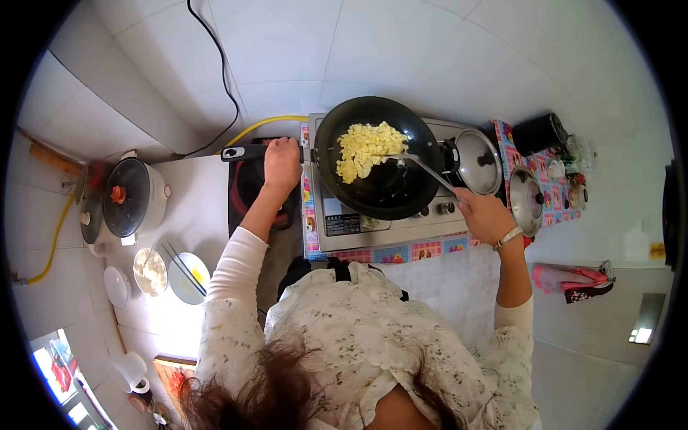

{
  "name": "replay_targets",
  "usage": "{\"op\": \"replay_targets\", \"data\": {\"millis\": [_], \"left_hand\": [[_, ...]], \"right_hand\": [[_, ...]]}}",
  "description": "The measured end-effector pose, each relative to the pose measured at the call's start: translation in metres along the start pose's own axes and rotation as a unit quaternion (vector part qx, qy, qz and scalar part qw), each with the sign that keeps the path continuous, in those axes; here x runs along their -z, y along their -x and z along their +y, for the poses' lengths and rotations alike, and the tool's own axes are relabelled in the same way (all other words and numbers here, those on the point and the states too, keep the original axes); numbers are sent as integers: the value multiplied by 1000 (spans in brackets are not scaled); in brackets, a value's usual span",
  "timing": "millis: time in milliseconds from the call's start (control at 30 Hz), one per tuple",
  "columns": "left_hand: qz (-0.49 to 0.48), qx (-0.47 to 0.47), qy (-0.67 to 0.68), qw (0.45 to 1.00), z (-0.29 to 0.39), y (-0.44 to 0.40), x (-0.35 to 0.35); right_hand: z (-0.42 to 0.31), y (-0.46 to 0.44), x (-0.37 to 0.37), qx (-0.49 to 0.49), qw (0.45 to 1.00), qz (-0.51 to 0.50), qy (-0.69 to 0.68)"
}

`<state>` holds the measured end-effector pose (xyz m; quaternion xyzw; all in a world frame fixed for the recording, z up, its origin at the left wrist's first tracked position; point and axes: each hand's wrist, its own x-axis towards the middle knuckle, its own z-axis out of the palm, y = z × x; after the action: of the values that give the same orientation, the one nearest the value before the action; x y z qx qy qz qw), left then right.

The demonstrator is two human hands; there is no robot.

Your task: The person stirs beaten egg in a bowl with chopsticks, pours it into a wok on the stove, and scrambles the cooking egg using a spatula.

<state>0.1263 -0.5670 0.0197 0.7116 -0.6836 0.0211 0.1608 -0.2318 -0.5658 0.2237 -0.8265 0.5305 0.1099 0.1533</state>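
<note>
A black wok (387, 204) sits over the gas stove (401, 236), tilted slightly in view. Yellow scrambled eggs (369, 149) lie in it, mostly left of the middle. My left hand (283, 165) is closed around the wok's long black handle (244, 153). In my right hand (487, 217) is the handle of a metal spatula (428, 169), gripped with the fingers wrapped round it. The spatula's blade touches the right edge of the eggs, and part of it is hidden there.
Right of the wok stand a lidded pot (479, 161) and a second metal lid (526, 201). At left are a white electric cooker (154, 193), a bowl with chopsticks (188, 290), a bowl of white food (150, 272) and a cutting board (168, 365). A yellow hose (265, 123) runs behind.
</note>
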Motion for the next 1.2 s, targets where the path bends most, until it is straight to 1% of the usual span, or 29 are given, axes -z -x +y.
{"op": "replay_targets", "data": {"millis": [200,300,400,500,533,633,667,767,867,967,1067,1167,1200], "left_hand": [[-4,15,37,999,2,9,2],[-6,-1,32,999,3,17,-1],[-2,-26,30,999,3,18,5],[0,-40,26,999,1,19,3],[-2,-40,25,999,1,19,3],[2,-44,25,999,0,20,2],[4,-44,26,999,1,20,3],[7,-42,26,999,1,19,2],[14,-42,31,999,2,20,-1],[2,-41,28,999,2,19,2],[3,-41,28,999,2,19,1],[7,-37,25,999,4,19,2],[7,-33,23,999,5,19,3]], "right_hand": [[12,-26,-5,-15,999,23,32],[26,-47,-22,10,999,23,33],[-9,-67,-16,-11,1000,-11,-1],[-24,-84,-28,45,998,-14,-42],[-35,-79,-23,52,998,-29,-22],[-38,-63,-13,61,997,-56,4],[-40,-57,-1,43,996,-78,21],[-52,-34,25,36,996,-70,51],[-54,-22,24,41,993,-95,58],[-31,-14,13,81,987,-96,97],[-23,-3,24,30,987,-107,117],[-15,-3,34,-30,991,-99,82],[1,-10,26,-4,998,-40,48]]}}
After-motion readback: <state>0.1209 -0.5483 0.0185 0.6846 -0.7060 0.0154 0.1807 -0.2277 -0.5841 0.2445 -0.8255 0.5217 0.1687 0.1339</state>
